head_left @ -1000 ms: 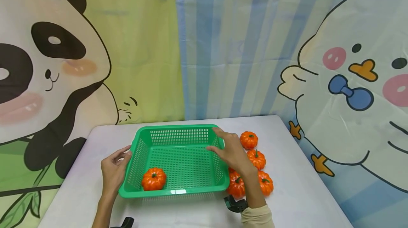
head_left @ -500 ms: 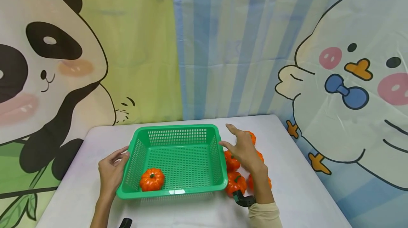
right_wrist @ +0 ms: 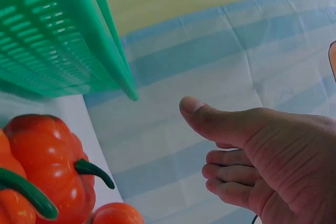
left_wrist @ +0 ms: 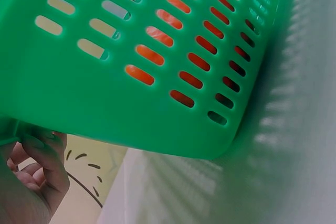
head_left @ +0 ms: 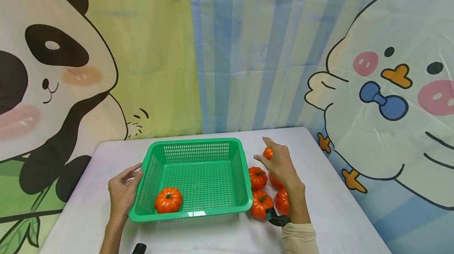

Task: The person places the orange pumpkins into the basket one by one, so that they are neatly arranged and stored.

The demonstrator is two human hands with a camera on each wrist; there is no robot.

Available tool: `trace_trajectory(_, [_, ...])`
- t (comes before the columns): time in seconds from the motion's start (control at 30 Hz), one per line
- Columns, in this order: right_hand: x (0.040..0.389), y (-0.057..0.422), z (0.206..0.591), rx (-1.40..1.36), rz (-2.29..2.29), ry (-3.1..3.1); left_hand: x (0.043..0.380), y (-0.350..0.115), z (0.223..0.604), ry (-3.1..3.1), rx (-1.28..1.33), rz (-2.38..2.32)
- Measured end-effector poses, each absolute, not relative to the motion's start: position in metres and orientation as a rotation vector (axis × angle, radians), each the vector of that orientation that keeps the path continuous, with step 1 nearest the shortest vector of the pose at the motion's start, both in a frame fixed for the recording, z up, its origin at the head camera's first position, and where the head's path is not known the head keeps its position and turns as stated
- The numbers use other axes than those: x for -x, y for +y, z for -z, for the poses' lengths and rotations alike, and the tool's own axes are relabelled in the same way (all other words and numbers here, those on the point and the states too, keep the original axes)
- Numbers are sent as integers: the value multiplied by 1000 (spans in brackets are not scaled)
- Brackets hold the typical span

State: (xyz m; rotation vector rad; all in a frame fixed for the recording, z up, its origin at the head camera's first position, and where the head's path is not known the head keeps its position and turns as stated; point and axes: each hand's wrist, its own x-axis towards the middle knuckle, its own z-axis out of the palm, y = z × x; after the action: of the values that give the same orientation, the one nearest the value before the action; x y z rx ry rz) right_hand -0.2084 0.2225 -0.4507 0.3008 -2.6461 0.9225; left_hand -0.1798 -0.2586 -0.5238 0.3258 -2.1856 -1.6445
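A green plastic basket [head_left: 198,214] sits on the table with one orange toy pumpkin [head_left: 168,200] inside, at its near left corner. My left hand [head_left: 122,193] holds the basket's left rim; in the left wrist view its curled fingers [left_wrist: 50,161] are right at the rim's underside. My right hand [head_left: 283,167] is off the basket's right side, thumb and fingers apart, holding nothing. Past its fingertips lies a small pumpkin [head_left: 268,153], partly covered by the hand. Several more pumpkins, such as one [head_left: 261,205] by the near corner, lie beside the basket, some partly hidden by the right arm.
The white table [head_left: 340,214] ends at a back edge against a printed curtain [head_left: 241,49] with a panda and a chick. In the right wrist view, a pumpkin with a green stem [right_wrist: 50,166] stands below the basket's rim [right_wrist: 100,45].
My right hand has moved right, from over the basket's right rim to above the pumpkins, uncovering those nearest the basket. The left hand keeps its hold on the rim.
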Motion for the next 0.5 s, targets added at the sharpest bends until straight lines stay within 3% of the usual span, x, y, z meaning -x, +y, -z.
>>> trace_trajectory(0.5, [219,243,468,-243,-908,-2627,180,-258,525,-2185,-333,1641])
